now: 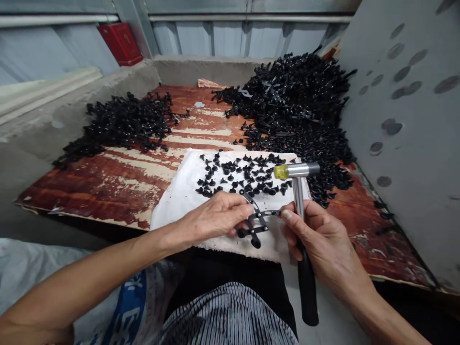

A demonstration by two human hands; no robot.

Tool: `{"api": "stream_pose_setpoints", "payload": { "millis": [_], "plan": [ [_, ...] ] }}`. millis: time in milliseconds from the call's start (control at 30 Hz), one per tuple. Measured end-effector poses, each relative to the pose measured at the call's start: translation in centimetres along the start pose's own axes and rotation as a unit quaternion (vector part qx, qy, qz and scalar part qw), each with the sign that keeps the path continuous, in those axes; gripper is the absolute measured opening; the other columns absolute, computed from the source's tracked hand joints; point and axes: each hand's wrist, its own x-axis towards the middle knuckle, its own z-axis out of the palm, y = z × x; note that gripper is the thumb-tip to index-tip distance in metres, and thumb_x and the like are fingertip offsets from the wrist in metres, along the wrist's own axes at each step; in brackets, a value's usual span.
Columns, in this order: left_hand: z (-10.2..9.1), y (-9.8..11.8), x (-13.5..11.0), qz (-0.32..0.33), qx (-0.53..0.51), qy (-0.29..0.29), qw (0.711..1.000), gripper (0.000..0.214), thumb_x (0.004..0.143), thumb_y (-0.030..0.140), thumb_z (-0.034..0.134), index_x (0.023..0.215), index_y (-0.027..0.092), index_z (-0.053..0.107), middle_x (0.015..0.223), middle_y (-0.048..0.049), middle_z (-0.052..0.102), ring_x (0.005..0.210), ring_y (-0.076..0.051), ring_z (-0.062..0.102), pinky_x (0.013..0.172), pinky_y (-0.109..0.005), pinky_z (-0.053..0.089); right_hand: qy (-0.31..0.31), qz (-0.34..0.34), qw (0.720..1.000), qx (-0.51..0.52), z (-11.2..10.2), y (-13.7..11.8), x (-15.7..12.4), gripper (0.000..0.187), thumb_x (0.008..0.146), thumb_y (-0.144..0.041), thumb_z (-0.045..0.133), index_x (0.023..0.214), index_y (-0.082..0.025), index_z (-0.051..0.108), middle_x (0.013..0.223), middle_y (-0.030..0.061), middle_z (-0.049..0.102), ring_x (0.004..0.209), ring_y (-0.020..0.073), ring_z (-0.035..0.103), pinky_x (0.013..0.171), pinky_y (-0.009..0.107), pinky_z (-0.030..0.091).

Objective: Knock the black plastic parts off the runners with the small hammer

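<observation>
Between my two hands is a black linkage of flat riveted strips (259, 221), with round black pads at some ends. My left hand (224, 213) pinches its left side, fingers closed. My right hand (316, 230) has thumb and forefinger on the linkage's right tip, while its other fingers hold a mallet (298, 184) upright. The mallet has a yellow face, a metal head and a black grip. Beneath my hands lies a white cloth (179, 196), scattered with small black stemmed caps (233, 175).
A large heap of black parts (294, 105) rises at the back right, against a grey spotted panel (398, 120). Another pile (125, 122) sits at the left of the worn red-brown board (136, 167). A red box (120, 43) stands on the back-left ledge.
</observation>
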Motion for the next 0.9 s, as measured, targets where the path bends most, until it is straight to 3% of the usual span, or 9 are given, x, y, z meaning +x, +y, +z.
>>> {"api": "stream_pose_setpoints", "payload": {
  "millis": [133,333,467,900],
  "plan": [
    [1.0,0.7,0.7,-0.014,-0.001,0.003,1.0,0.025,0.09,0.03,0.054,0.071,0.014,0.056,0.069,-0.0022,0.066,0.053,-0.006,0.051,0.048,-0.019,0.037,-0.036,-0.016,0.997,-0.059,0.2,0.0,-0.3,0.035,0.083,-0.055,0.064,0.078,-0.021,0.055,0.049,-0.0078,0.047,0.036,0.0076,0.037,0.034,0.02,0.031],
    [-0.6,1.1,1.8,-0.091,-0.014,-0.008,0.996,0.021,0.092,0.02,0.05,0.072,0.015,0.053,0.06,0.0035,0.059,0.043,-0.005,0.052,0.04,-0.016,0.038,-0.003,-0.096,0.976,-0.194,-2.8,0.9,-0.1,0.027,0.089,-0.049,0.058,0.085,-0.022,0.059,0.052,-0.0078,0.038,0.04,0.0096,0.031,0.033,0.022,0.025],
    [-1.5,0.8,2.6,-0.1,-0.008,-0.043,0.994,0.02,0.094,0.019,0.048,0.075,0.015,0.054,0.057,0.0048,0.058,0.039,-0.005,0.05,0.036,-0.015,0.037,-0.01,-0.071,0.973,-0.22,-3.7,1.4,0.4,0.026,0.09,-0.047,0.054,0.086,-0.022,0.057,0.053,-0.0078,0.037,0.039,0.0101,0.032,0.033,0.023,0.026],
    [-1.8,0.7,3.3,-0.114,-0.061,-0.049,0.99,0.022,0.094,0.014,0.049,0.073,0.013,0.055,0.052,0.0035,0.057,0.032,-0.003,0.045,0.029,-0.012,0.029,-0.027,-0.061,0.972,-0.227,-3.9,1.2,0.9,0.023,0.09,-0.042,0.048,0.079,-0.023,0.053,0.051,-0.0079,0.038,0.038,0.0094,0.035,0.032,0.022,0.027]
  ]
}}
